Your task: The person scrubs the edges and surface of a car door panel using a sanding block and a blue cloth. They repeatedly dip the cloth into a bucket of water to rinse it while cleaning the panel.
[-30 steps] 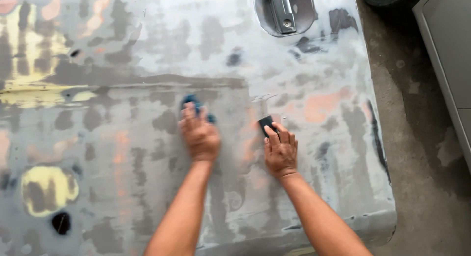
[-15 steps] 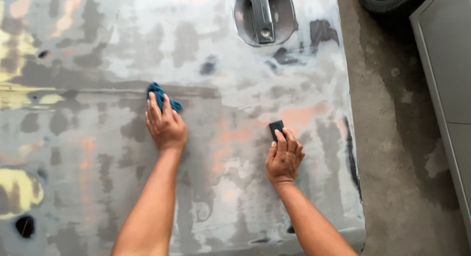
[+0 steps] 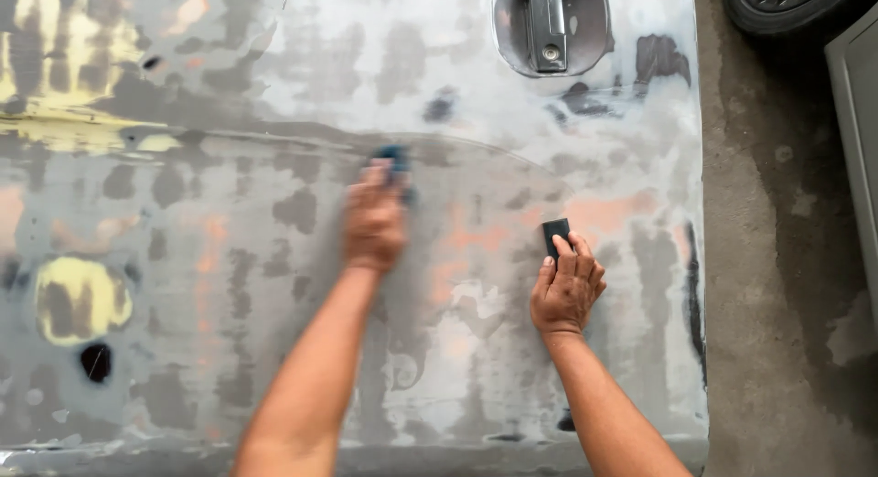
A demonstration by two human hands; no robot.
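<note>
A sanded grey car door panel (image 3: 274, 285) lies flat, blotched with yellow, orange and dark patches. My left hand (image 3: 373, 223) presses a small blue pad (image 3: 393, 157) against the panel near its middle; the hand is motion-blurred. My right hand (image 3: 567, 285) rests further right on the panel, its fingers on a small black block (image 3: 554, 235) that pokes out above the fingertips. Both forearms reach up from the bottom edge of the view.
A recessed door handle (image 3: 547, 24) sits at the panel's top. The panel's right edge (image 3: 702, 257) borders a stained concrete floor (image 3: 777, 257). A black tyre (image 3: 791, 6) and a grey metal edge (image 3: 860, 148) are at the far right.
My left hand with the blue pad has slid across the panel, to the left and then back to the right. My right hand has stayed on the black block.
</note>
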